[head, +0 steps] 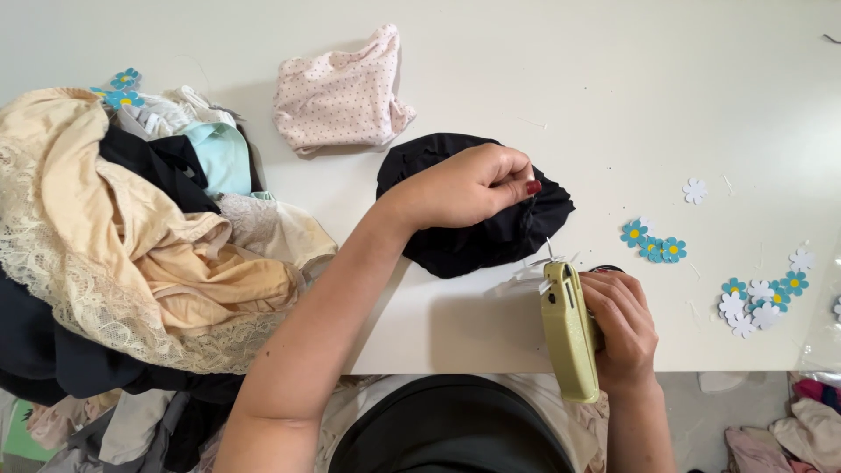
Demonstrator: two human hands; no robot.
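A crumpled black garment (455, 241) lies on the white table (569, 88) in front of me. My left hand (469, 186) rests on top of it and pinches a fold of the black cloth near its right edge. My right hand (624, 326) grips a light green tagging gun (568, 331), held upright at the table's front edge. The gun's tip points at the garment's lower right side, just below my left fingers.
A pile of beige, lace, black and pale blue garments (131, 245) fills the left side. A pink dotted garment (342, 96) lies at the back. Blue and white paper flowers (653, 243) are scattered at the right, with more (762, 298) near the edge. Clothes lie on the floor (806, 429).
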